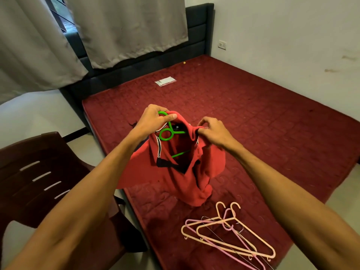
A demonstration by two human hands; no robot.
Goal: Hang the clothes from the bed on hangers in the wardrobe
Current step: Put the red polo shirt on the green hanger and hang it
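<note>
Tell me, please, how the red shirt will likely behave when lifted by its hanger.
The red shirt looks floppy: it sags in folds below the collar. Probably light, since a pinch by the right hand holds one side up. It might slide off the green hanger, whose arm lies loose inside the neck.

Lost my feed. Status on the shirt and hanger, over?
Left hand grips green hanger hook. Right hand pinches red shirt collar. Hanger partly inside shirt. Pink hangers on bed, clear.
</note>
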